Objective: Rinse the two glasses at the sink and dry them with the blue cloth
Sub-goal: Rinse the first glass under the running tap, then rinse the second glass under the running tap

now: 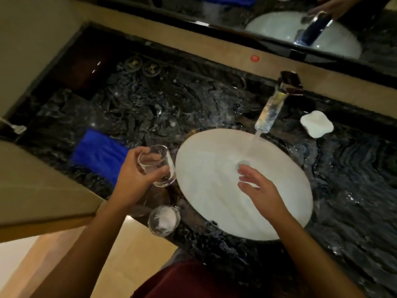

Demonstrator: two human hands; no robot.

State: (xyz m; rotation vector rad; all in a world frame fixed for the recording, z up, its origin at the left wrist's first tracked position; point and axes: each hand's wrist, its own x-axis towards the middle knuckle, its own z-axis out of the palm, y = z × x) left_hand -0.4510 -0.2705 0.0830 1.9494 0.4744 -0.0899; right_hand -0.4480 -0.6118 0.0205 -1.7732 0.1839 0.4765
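My left hand point(134, 179) grips a clear glass point(158, 168), tilted, just left of the white oval sink point(204, 201). A second clear glass point(164, 220) stands on the dark marble counter near the front edge, below the held one. My right hand point(261, 191) hovers over the basin with fingers spread and nothing in it, close to the drain point(243, 163). Water runs from the chrome faucet point(272, 108) into the basin. The blue cloth point(96, 151) lies on the counter left of my left hand.
A white soap dish point(316, 123) sits right of the faucet. Two dark round items point(142, 65) lie at the back of the marble counter point(354, 179). A mirror point(279, 20) runs along the back wall. A beige wall closes off the left.
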